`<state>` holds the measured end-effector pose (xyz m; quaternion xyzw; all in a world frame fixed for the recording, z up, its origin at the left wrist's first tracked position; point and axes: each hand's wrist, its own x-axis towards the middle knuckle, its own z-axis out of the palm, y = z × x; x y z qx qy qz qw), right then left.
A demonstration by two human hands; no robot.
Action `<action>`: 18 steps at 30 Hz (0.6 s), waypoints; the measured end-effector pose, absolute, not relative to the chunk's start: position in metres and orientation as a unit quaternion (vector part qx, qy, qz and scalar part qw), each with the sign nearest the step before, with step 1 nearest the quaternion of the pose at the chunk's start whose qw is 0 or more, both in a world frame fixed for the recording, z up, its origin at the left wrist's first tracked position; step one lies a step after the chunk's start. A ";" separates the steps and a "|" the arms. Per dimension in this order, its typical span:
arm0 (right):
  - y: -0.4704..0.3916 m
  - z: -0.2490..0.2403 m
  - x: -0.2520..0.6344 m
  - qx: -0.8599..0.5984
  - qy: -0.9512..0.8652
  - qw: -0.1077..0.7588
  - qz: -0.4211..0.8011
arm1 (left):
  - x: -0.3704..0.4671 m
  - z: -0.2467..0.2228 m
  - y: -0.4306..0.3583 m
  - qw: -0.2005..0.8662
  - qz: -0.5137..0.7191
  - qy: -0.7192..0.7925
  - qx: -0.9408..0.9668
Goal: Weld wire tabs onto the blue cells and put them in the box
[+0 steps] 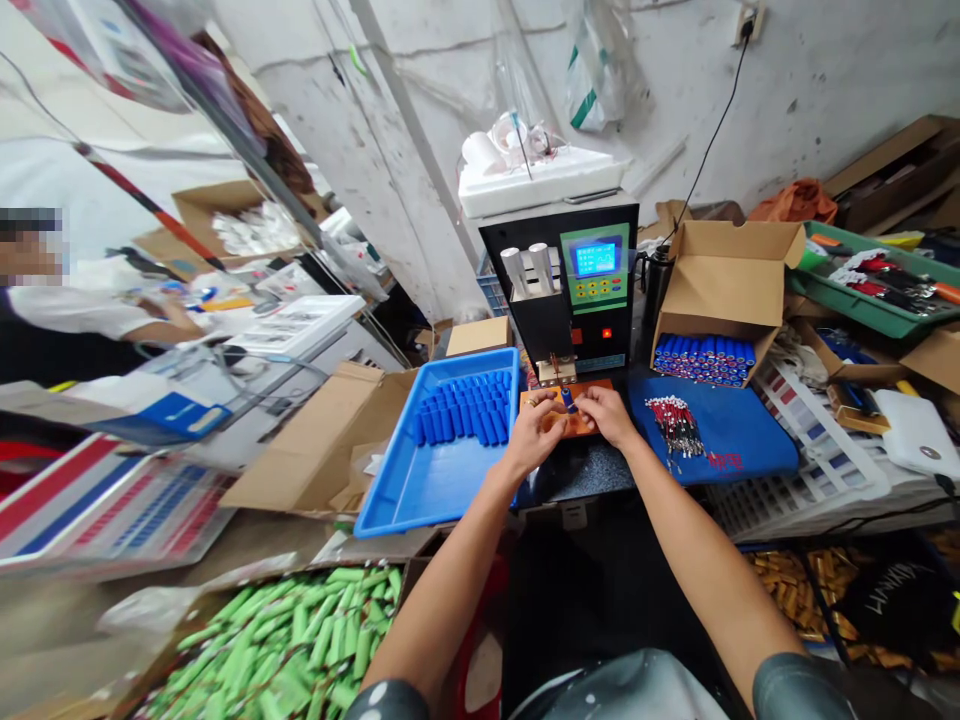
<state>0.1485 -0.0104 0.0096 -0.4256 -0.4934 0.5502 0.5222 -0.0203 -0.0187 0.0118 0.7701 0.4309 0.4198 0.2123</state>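
Note:
A small blue battery cell (568, 400) is on the orange-brown block (577, 426) under the electrodes of a black spot welder (541, 330). My left hand (535, 432) comes in from the left, its fingertips closed at the cell and a ring on one finger. From the other side my right hand (606, 414) has its fingers pinched together beside the cell; whatever lies between them is too small to make out. The welder's screen (596, 260) is lit blue.
Left of the welder, a blue tray (390, 490) holds blue cells. Red and black wire leads (677, 428) lie on a blue mat (757, 440) at right. Behind them stands a cardboard box (724, 270) of blue cells. Green cells (300, 640) fill a box below. Another person (90, 300) sits far left.

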 end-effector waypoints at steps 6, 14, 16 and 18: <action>-0.007 0.005 0.151 -0.386 -0.427 0.571 0.585 | -0.018 -0.002 -0.009 0.294 0.356 0.392 0.796; -0.003 0.007 0.148 -0.385 -0.356 0.595 0.609 | -0.010 0.001 -0.011 0.349 0.381 0.436 0.737; -0.002 0.007 0.146 -0.392 -0.351 0.596 0.606 | -0.010 0.005 -0.010 0.365 0.388 0.466 0.706; -0.001 0.007 0.145 -0.401 -0.349 0.596 0.602 | -0.011 0.009 -0.006 0.363 0.391 0.487 0.691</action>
